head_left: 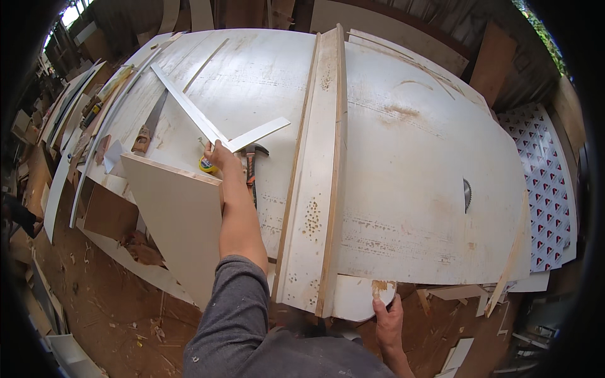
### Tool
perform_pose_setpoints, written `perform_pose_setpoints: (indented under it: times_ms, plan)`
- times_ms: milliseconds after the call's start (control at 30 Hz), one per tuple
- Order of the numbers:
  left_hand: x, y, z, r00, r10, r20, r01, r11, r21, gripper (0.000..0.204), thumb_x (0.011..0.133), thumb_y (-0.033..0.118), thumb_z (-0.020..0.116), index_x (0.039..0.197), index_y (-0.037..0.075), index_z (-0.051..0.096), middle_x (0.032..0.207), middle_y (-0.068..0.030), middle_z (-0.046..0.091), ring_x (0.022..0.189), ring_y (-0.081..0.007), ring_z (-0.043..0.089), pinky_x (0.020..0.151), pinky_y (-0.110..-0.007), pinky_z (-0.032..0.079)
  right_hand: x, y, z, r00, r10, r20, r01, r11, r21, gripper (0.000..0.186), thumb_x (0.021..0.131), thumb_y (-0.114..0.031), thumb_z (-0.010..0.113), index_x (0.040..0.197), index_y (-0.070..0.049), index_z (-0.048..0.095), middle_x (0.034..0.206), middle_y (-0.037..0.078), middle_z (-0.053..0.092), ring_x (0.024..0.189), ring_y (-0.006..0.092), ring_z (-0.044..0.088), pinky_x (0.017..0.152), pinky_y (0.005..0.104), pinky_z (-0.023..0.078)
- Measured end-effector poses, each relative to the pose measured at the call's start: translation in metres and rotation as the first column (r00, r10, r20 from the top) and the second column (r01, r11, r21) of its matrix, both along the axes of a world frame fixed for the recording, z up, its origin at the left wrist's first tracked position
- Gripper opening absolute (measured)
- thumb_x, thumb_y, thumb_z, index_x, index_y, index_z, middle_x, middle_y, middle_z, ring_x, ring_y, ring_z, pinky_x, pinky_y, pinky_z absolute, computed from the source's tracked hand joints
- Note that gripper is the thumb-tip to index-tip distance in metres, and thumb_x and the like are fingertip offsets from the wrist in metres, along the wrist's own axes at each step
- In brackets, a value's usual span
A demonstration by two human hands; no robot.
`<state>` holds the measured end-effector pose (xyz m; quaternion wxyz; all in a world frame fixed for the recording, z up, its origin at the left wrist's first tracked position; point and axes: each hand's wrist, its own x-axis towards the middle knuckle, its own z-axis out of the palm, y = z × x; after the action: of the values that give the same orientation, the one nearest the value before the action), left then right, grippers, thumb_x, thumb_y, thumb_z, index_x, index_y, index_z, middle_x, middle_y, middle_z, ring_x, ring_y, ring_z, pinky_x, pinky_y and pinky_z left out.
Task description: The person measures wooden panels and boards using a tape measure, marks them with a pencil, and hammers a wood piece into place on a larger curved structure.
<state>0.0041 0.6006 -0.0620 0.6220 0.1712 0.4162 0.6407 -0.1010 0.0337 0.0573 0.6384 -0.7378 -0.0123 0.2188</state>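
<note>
One view, the head's: my left grip (222, 155) clamps the white L-shaped square (188, 106) near its corner, over the desk (416, 164), probably light, stiff, best held there; my right grip (388, 318) holds the rounded white board (356, 298) by its edge

The left hand (222, 155) holds a white L-shaped square (190, 106) near its corner — a hammer (251, 169) lies just beside — while the right hand (388, 320) grips a rounded white board (360, 298). A toothed saw blade (467, 195) shows at the pale tabletop (403, 170).
</note>
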Motion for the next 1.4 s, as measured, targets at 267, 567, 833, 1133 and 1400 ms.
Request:
perform_pose_setpoints:
  times_ms: [267, 567, 833, 1133, 1400]
  plan:
    - [0.015, 0.035, -0.038, 0.642, -0.092, -0.761, 0.375, 0.904, 0.207, 0.047, 0.088, 0.02, 0.06, 0.127, -0.006, 0.057, 0.12, -0.0249, 0.064, 0.109, -0.0329, 0.063, 0.095, -0.035, 0.048, 0.024, -0.045, 0.058, 0.957, -0.035, 0.289, 0.128, 0.943, -0.308, 0.023, 0.093, -0.018, 0.066, 0.098, -0.001, 0.051, 0.087, 0.003, 0.057, 0.082, 0.0096, 0.05, 0.076, 0.0269, 0.044]
    - [-0.015, -0.112, -0.018, -0.372, 0.049, -0.927, 0.605, 0.77, -0.202, 0.073, 0.08, 0.029, 0.07, 0.145, 0.019, 0.038, 0.124, -0.0168, 0.048, 0.119, -0.0371, 0.047, 0.097, -0.052, 0.043, 0.027, -0.026, 0.071, 0.91, 0.256, 0.326, -0.187, 0.956, -0.226, 0.047, 0.086, -0.02, 0.07, 0.123, -0.001, 0.048, 0.117, 0.015, 0.056, 0.102, 0.0215, 0.057, 0.091, 0.0352, 0.046]
    - [-0.033, -0.116, -0.046, -0.36, 0.38, -0.852, 0.754, 0.657, -0.025, 0.062, 0.086, 0.005, 0.053, 0.146, 0.017, 0.039, 0.108, -0.0184, 0.051, 0.102, -0.0374, 0.053, 0.082, -0.05, 0.048, 0.034, -0.004, 0.075, 0.844, 0.452, 0.288, -0.488, 0.87, 0.065, 0.057, 0.081, -0.021, 0.071, 0.131, -0.005, 0.047, 0.128, 0.013, 0.052, 0.122, 0.0243, 0.049, 0.106, 0.0387, 0.037]
    - [-0.029, -0.175, 0.002, 0.277, 0.137, -0.951, 0.85, 0.427, 0.309, 0.056, 0.084, 0.0, 0.055, 0.139, 0.012, 0.05, 0.099, -0.0166, 0.059, 0.09, -0.0312, 0.058, 0.082, -0.045, 0.048, 0.01, -0.055, 0.07, 0.885, 0.298, 0.357, -0.355, 0.929, 0.107, 0.044, 0.082, -0.018, 0.068, 0.122, -0.006, 0.053, 0.117, 0.01, 0.057, 0.109, 0.0224, 0.057, 0.096, 0.0355, 0.043]
    - [-0.038, -0.304, 0.093, 0.589, -0.493, -0.641, 0.804, 0.438, 0.402, 0.051, 0.092, -0.005, 0.055, 0.141, 0.009, 0.049, 0.099, 0.0017, 0.052, 0.077, -0.0053, 0.044, 0.068, -0.02, 0.041, 0.004, -0.073, 0.066, 0.82, 0.465, 0.335, -0.538, 0.824, 0.175, 0.06, 0.09, -0.043, 0.065, 0.133, -0.006, 0.044, 0.127, 0.012, 0.047, 0.121, 0.0234, 0.047, 0.105, 0.0383, 0.036]
